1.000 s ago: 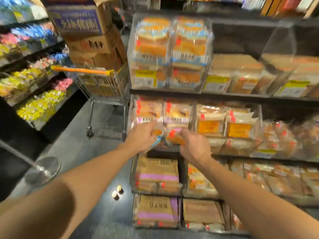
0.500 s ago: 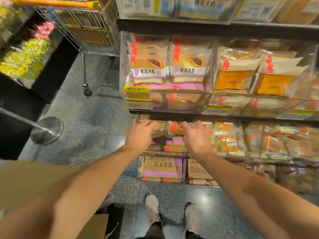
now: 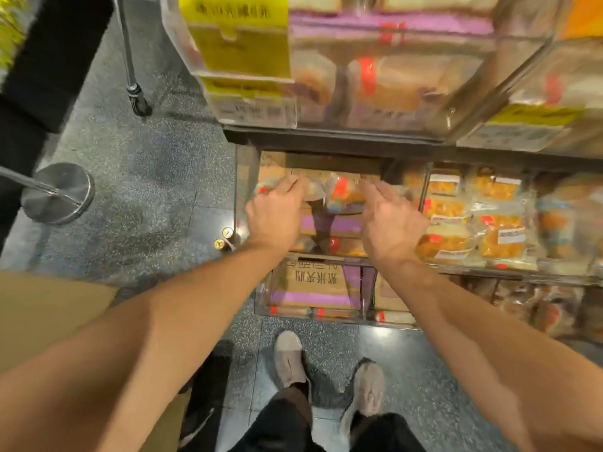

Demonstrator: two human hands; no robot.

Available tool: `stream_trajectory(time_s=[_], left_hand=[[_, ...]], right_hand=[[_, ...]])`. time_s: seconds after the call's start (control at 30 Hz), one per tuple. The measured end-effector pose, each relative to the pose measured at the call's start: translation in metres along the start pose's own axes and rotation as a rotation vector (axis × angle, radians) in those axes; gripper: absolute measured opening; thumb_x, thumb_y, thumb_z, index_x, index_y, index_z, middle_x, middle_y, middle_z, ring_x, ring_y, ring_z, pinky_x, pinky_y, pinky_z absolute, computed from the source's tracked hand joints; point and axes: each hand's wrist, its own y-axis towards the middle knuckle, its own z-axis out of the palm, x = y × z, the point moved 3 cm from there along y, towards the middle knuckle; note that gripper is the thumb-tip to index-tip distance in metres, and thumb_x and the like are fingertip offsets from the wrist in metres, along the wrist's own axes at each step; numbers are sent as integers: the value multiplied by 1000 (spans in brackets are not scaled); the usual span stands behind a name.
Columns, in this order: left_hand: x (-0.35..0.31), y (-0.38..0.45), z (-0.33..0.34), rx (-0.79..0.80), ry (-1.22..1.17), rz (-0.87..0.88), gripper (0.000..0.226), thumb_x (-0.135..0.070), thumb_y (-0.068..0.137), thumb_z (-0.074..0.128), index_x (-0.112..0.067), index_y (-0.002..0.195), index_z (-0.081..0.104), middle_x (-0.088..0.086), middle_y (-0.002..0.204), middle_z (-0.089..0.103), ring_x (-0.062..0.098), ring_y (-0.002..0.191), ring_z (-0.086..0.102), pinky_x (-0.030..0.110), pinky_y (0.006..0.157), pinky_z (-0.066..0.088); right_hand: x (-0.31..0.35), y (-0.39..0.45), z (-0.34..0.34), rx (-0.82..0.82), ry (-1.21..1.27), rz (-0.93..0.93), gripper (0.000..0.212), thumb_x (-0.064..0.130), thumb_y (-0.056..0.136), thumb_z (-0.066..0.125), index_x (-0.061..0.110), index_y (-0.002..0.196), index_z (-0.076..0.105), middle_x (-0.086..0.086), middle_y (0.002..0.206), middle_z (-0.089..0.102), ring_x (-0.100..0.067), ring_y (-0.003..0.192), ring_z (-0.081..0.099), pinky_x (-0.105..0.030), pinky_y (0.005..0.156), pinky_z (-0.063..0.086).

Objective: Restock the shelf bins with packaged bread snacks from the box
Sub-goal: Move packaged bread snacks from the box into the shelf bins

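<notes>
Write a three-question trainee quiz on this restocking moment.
1. True or false: both hands reach into the same clear bin.
2. What colour is the price tag on the bin above? A yellow, B blue, C white.
3. What lies between the left hand and right hand?

Key: 1 true. 2 A. 3 A bread packet with a red tag.

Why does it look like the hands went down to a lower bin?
Yes. Both bare hands, left and right, dropped from the middle shelf's clear plastic bin to the one below, reaching in under the dark shelf edge.
</notes>
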Motion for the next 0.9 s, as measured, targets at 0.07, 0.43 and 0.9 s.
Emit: stream_trajectory(time_s=[0.07, 0.43, 0.9], left_hand=[[2, 2, 8, -48, -28, -29, 27, -7, 82, 69, -28, 100, 64, -8, 108, 67, 36, 60, 64, 37, 45, 48], [1, 34, 32, -271, 23, -16, 13, -10, 85, 65, -18, 95, 68, 4, 92, 66, 37, 61, 63, 35, 50, 41], [-7, 47, 42, -171, -273, -156, 22, -16, 97, 56, -4, 115, 58, 18, 121, 52, 41, 98, 59, 49, 84, 49]], right_hand=[[3, 3, 5, -43, 54, 72, 38, 7, 86, 61, 32, 115, 68, 10, 115, 66, -33, 69, 68, -26, 48, 35], [15, 28, 35, -319, 492, 215, 18, 18, 90, 62, 11, 106, 68, -6, 106, 62, -25, 93, 58, -33, 78, 41], [16, 43, 28, -181, 397, 221, 19, 25, 96, 61, 12, 110, 63, -7, 112, 60, -27, 102, 60, -36, 87, 46]])
